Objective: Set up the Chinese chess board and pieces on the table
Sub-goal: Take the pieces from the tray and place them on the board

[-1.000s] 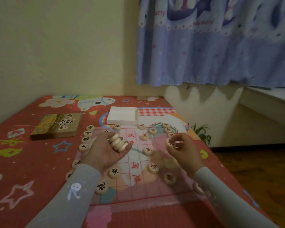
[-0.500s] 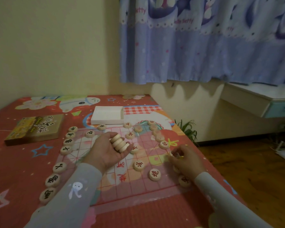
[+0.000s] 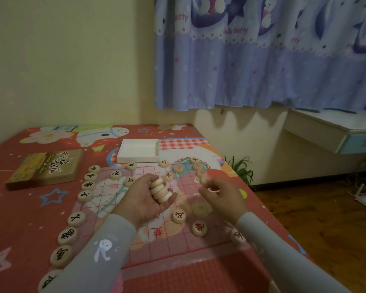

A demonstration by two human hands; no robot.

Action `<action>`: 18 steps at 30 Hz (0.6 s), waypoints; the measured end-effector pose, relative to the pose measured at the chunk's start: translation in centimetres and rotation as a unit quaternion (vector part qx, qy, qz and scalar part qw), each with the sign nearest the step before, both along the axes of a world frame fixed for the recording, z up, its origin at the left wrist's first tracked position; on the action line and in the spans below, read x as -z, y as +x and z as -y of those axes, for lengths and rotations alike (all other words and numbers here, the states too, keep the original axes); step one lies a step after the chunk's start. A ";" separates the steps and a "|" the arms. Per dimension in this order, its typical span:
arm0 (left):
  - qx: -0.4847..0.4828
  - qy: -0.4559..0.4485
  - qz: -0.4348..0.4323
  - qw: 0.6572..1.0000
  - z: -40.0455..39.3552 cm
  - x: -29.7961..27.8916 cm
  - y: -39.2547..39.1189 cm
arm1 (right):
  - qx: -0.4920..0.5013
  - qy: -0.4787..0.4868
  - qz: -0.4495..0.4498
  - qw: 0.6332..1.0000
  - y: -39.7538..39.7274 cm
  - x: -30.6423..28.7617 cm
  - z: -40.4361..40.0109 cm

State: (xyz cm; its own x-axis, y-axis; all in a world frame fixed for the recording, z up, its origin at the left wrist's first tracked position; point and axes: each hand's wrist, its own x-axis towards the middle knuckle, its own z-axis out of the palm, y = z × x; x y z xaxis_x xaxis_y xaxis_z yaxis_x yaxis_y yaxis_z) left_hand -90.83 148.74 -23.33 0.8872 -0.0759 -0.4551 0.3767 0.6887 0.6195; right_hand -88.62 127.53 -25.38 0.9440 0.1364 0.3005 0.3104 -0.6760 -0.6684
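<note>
Blue cartoon curtain, cream wall, small green plant, white desk with blue drawer, wooden floor.

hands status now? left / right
Left hand: curled around a stack of chess pieces.
Right hand: fingers curled above the board; too blurred to tell if it holds a piece.

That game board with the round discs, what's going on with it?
A person is laying out Chinese chess. Their left hand holds a stack of wooden pieces above the board, while the right hand hovers near the red-marked pieces. Black-marked pieces already line the board's left edge; the white box lies behind.
</note>
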 end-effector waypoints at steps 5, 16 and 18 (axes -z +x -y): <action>0.069 0.057 0.032 0.995 0.8 -0.4 -0.5 | -0.123 0.051 0.006 0.991 -0.9 -2.4 -4.4; 0.099 0.105 0.043 0.989 -0.4 -1.1 -1.2 | -0.149 0.119 -0.017 0.981 -0.2 -2.1 -6.0; 0.055 0.095 0.024 0.994 -0.9 -1.2 -0.8 | -0.138 0.119 -0.014 0.983 -0.1 -2.0 -5.6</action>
